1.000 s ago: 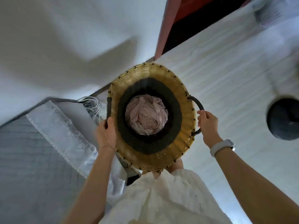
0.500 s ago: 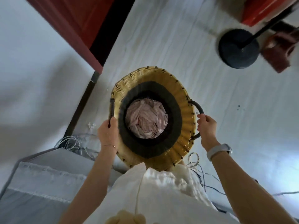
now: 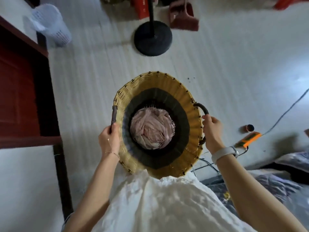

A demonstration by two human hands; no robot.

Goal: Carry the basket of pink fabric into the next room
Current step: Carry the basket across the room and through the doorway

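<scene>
I hold a round woven basket (image 3: 155, 84) in front of my body, above the pale floor. Its rim is yellow wicker with a dark band lower down, and crumpled pink fabric (image 3: 151, 130) lies at the bottom. My left hand (image 3: 109, 139) grips the dark handle on the basket's left side. My right hand (image 3: 212, 129) grips the curved dark handle on the right side. A white band sits on my right wrist.
A red wooden door (image 3: 18, 91) stands at the left. A black round stand base (image 3: 153, 40) is ahead on the floor, a white mesh bin (image 3: 51, 25) at far left. An orange device (image 3: 249, 138), a small cup (image 3: 249, 128) and cables lie right. Grey bedding (image 3: 274, 178) is at lower right.
The view has swung round: the wall and bed at the left are gone, the red door is now at the left and the stand base lies ahead. Both hands keep their grip on the basket.
</scene>
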